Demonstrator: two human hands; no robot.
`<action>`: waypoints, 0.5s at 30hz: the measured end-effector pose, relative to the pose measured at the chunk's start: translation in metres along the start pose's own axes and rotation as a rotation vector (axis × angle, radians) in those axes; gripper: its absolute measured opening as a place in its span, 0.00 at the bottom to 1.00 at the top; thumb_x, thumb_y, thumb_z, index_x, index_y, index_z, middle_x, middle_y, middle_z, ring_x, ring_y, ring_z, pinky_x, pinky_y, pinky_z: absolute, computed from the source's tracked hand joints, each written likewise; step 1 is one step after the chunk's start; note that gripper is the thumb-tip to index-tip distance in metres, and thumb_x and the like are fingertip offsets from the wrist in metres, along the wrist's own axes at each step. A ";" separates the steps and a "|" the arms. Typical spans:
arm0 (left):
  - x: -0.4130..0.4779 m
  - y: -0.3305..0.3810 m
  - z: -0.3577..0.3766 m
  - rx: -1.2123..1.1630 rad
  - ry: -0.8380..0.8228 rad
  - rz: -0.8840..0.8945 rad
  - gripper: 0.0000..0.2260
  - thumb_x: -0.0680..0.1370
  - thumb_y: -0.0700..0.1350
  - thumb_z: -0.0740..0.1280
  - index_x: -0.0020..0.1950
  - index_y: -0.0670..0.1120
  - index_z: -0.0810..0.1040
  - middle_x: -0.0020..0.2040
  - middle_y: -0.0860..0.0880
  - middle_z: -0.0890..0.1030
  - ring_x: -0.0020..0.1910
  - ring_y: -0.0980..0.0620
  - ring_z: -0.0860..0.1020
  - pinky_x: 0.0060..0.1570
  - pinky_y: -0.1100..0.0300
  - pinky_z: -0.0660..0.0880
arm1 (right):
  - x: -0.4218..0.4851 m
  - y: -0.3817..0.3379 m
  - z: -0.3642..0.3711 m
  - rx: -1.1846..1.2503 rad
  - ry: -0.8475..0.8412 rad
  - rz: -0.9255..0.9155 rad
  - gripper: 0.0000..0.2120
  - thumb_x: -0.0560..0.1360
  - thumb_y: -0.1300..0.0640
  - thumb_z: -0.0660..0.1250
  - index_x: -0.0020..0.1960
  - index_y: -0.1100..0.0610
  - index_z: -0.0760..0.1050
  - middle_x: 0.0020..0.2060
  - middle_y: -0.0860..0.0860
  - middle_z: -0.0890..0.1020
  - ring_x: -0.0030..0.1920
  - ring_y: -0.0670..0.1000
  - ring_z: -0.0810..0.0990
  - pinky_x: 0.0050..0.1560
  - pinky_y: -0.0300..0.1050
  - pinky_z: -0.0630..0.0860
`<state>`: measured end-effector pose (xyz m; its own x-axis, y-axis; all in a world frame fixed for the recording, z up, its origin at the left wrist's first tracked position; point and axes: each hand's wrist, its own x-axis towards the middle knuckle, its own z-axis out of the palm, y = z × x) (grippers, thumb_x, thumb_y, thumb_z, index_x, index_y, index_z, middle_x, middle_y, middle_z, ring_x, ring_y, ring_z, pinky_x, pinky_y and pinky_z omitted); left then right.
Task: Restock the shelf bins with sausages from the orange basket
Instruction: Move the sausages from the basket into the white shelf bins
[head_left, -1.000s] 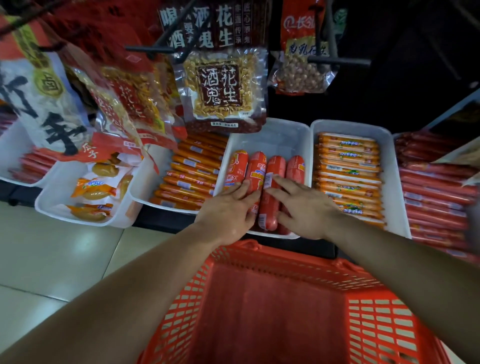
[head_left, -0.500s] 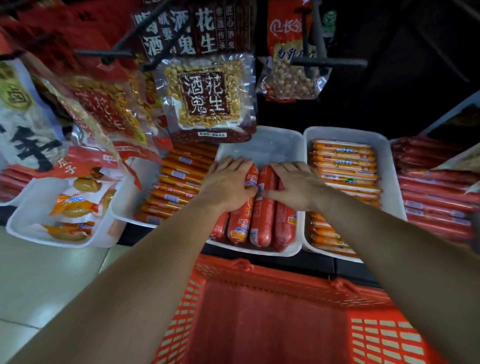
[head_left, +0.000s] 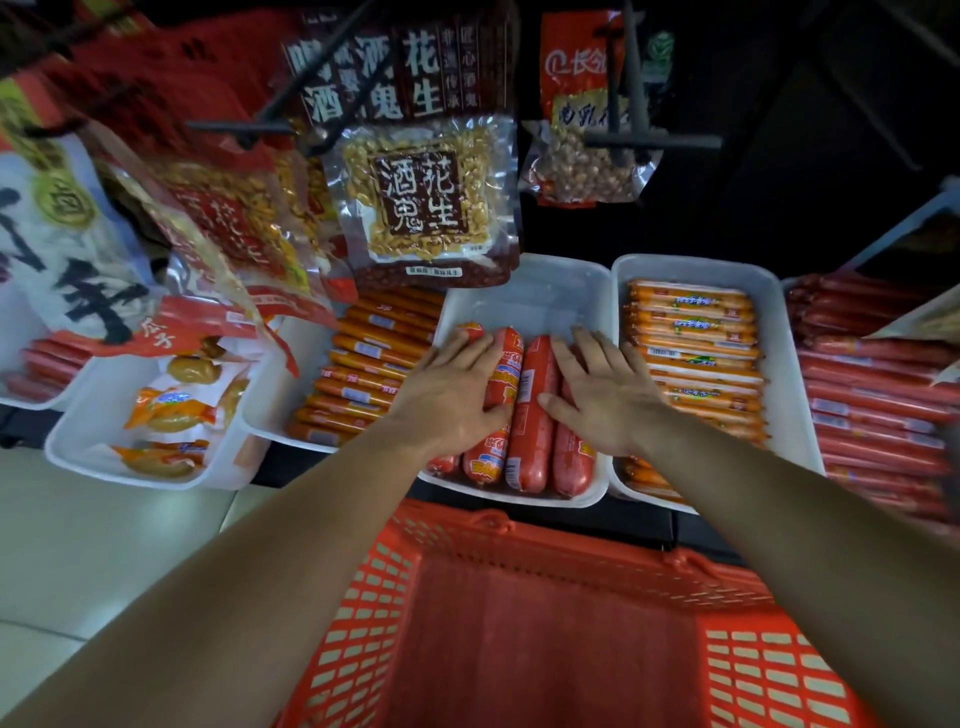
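Several thick red sausages (head_left: 532, 415) lie side by side in the middle white bin (head_left: 535, 296), filling its near half. My left hand (head_left: 452, 395) rests flat on the left sausages with straight fingers. My right hand (head_left: 602, 392) lies flat on the right ones, fingers spread. Neither hand grips anything. Below them the orange basket (head_left: 519, 613) shows a bare inside with no sausages visible.
A bin of thin orange sausages (head_left: 374, 364) sits to the left and another (head_left: 696, 343) to the right. Dark red sausages (head_left: 872, 405) fill the far right bin. Peanut bags (head_left: 426, 202) hang on hooks just above the bins. Snack packs (head_left: 171, 410) lie in the left bin.
Both hands slid from the near ends of the sausages up toward the far ends, staying flat on them. The sausages shifted slightly forward in the bin.
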<state>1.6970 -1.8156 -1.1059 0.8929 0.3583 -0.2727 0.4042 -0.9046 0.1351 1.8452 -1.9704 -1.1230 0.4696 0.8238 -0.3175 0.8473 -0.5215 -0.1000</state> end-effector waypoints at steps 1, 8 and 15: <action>-0.010 0.000 -0.002 0.007 -0.032 0.013 0.38 0.79 0.64 0.58 0.82 0.52 0.43 0.82 0.54 0.44 0.80 0.52 0.41 0.79 0.47 0.48 | -0.007 -0.002 0.001 -0.011 -0.012 -0.011 0.39 0.78 0.32 0.45 0.80 0.50 0.34 0.80 0.53 0.38 0.79 0.55 0.37 0.78 0.59 0.42; -0.084 -0.013 -0.019 0.024 -0.101 0.044 0.38 0.78 0.63 0.65 0.82 0.53 0.53 0.82 0.54 0.49 0.80 0.52 0.53 0.75 0.56 0.58 | -0.073 0.004 -0.001 -0.038 -0.144 -0.119 0.50 0.72 0.24 0.50 0.80 0.50 0.32 0.78 0.51 0.32 0.78 0.51 0.33 0.78 0.55 0.38; -0.093 -0.015 -0.019 -0.056 -0.023 -0.110 0.39 0.73 0.57 0.74 0.80 0.53 0.60 0.79 0.54 0.63 0.75 0.51 0.65 0.70 0.52 0.68 | -0.095 0.012 0.006 0.019 -0.182 -0.072 0.50 0.74 0.28 0.57 0.81 0.51 0.35 0.77 0.45 0.30 0.80 0.50 0.42 0.78 0.56 0.53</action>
<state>1.6114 -1.8306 -1.0646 0.8378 0.4487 -0.3110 0.5106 -0.8456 0.1558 1.8092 -2.0558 -1.1000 0.3541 0.8062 -0.4741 0.8715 -0.4683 -0.1454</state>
